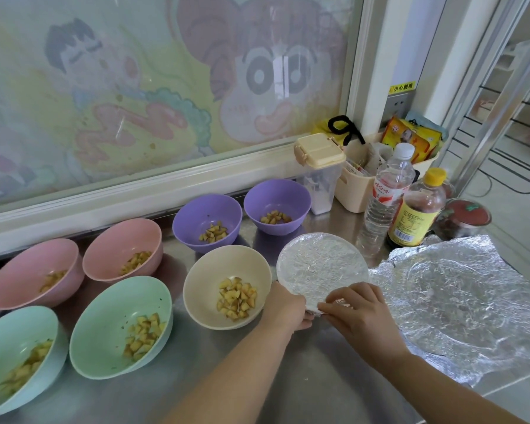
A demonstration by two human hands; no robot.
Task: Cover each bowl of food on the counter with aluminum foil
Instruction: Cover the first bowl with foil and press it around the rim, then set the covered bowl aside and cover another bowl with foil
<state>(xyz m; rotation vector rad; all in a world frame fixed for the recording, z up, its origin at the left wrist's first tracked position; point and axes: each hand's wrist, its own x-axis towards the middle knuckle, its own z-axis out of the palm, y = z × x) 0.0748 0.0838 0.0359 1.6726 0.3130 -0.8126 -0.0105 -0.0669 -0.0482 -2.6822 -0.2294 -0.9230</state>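
A foil-covered bowl stands on the steel counter right of centre. My left hand holds its near left side, fingers tucked under the rim. My right hand pinches the foil at the near edge. Left of it a cream bowl holds diced fruit, uncovered. Two purple bowls, two pink bowls and two green bowls also hold diced fruit, all uncovered. A crumpled loose foil sheet lies to the right.
Behind the covered bowl stand a water bottle, a dark sauce bottle, a red-lidded jar, a clear lidded container and a cream basket of packets. A painted window runs along the back. The counter's right edge lies under the foil sheet.
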